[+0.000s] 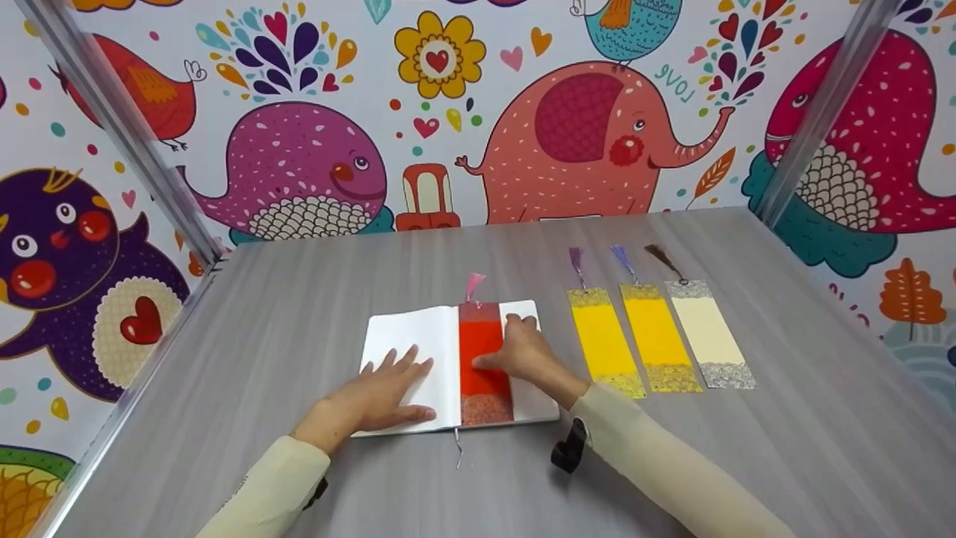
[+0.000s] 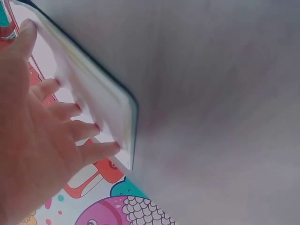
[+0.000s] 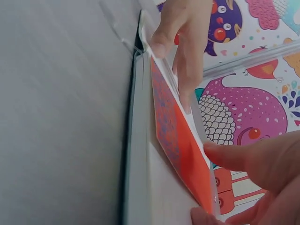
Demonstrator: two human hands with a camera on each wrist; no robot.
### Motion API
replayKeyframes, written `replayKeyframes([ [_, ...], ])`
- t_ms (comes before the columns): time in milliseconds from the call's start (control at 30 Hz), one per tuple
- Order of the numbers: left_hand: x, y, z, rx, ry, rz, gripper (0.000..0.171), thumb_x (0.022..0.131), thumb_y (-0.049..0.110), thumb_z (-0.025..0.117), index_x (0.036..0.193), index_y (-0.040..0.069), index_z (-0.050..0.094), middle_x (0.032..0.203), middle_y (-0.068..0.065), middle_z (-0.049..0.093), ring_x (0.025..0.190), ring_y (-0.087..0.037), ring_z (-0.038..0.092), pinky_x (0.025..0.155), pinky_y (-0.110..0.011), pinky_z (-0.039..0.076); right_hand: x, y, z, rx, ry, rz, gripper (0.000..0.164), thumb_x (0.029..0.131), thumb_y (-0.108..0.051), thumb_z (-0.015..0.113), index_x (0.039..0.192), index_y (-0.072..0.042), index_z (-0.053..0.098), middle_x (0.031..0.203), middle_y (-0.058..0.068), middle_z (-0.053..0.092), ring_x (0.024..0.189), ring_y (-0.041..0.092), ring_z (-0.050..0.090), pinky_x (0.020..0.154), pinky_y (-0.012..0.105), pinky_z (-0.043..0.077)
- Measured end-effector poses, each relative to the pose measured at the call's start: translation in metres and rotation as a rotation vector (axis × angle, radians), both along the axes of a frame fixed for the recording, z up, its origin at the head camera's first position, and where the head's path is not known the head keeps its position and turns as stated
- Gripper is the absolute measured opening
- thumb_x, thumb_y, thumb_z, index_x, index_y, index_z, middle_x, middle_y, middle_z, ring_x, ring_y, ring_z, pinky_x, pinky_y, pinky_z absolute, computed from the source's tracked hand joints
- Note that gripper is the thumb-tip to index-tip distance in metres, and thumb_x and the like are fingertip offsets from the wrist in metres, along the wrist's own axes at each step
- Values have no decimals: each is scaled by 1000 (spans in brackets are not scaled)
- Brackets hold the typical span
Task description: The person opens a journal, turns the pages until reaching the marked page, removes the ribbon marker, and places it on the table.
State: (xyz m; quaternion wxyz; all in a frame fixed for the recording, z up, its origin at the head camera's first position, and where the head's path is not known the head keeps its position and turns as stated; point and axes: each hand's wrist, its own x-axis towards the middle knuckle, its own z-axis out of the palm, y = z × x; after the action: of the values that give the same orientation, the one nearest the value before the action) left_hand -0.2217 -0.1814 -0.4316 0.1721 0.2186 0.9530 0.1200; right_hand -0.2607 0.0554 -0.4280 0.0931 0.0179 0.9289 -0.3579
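Note:
An open notebook [image 1: 407, 329] with blank white pages lies on the table. My left hand [image 1: 377, 392] rests on its left page, fingers spread; the left wrist view shows the fingertips touching the paper. Along the inner side of the right page, beside the fold, lies a red bookmark [image 1: 484, 381] with patterned ends and a pink tassel [image 1: 475, 288] poking past the top edge. My right hand [image 1: 526, 351] holds this bookmark, thumb over its face and fingers at its right edge. In the right wrist view the bookmark [image 3: 180, 136] stands slightly raised off the page along one side.
Right of the notebook lie two yellow bookmarks [image 1: 603, 336] [image 1: 659, 336] and a cream bookmark [image 1: 709, 329], all tasselled at the far end. A thin ribbon [image 1: 458, 448] hangs from the notebook's near edge. Printed cartoon walls [image 1: 433, 134] and metal posts [image 1: 142, 142] border the table.

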Motion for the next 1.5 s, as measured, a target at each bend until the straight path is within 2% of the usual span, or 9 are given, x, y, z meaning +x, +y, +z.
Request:
replayKeyframes([
  [133,0,-1,-1,20,-10,9,85,92,57,62,158,13,32,167,-18,20,154,-46,16,122,-66,16,1,-5,2,112,44,24,94,72,-37,90,142,6,44,127,24,50,109,35,56,101,48,53],
  [233,1,-1,0,21,-17,20,85,91,56,64,158,13,32,167,-17,20,154,-46,16,122,-66,15,0,-8,4,154,45,46,98,70,-37,91,142,8,42,124,25,52,105,35,57,98,49,54],
  [433,0,2,-2,6,-26,38,84,91,55,65,158,15,32,167,-15,21,155,-44,16,123,-64,15,-3,-8,9,195,-6,77,83,69,-29,92,129,10,49,110,22,59,98,31,55,92,45,54],
  [633,-1,3,-1,1,-35,44,85,91,55,65,158,16,32,168,-14,21,155,-43,16,123,-64,15,-3,-11,11,267,-13,79,81,69,-30,92,125,11,51,111,22,55,94,30,54,86,43,55],
  [767,0,2,-1,-1,-29,42,84,90,55,65,158,16,33,167,-15,22,155,-43,17,123,-65,16,-4,-14,13,290,-20,79,81,68,-28,92,126,11,51,111,24,57,98,32,57,89,45,55],
  [1000,0,3,-2,-1,-27,41,84,90,56,65,158,17,33,167,-14,22,155,-42,17,123,-64,16,-9,-12,11,255,-64,67,83,67,-26,93,126,11,48,114,24,57,105,32,56,94,44,54],
  [1267,-1,6,-2,3,-40,51,84,90,55,66,158,17,33,168,-14,22,155,-42,16,123,-64,15,-10,-5,9,194,-91,43,80,66,-26,93,123,10,49,108,21,58,95,27,55,94,43,54],
  [1500,-3,5,0,30,-64,69,85,89,50,69,157,13,34,167,-17,21,154,-46,15,121,-69,14,-2,-3,7,110,-81,11,77,71,-26,91,124,7,45,104,18,58,90,27,57,91,41,57],
])
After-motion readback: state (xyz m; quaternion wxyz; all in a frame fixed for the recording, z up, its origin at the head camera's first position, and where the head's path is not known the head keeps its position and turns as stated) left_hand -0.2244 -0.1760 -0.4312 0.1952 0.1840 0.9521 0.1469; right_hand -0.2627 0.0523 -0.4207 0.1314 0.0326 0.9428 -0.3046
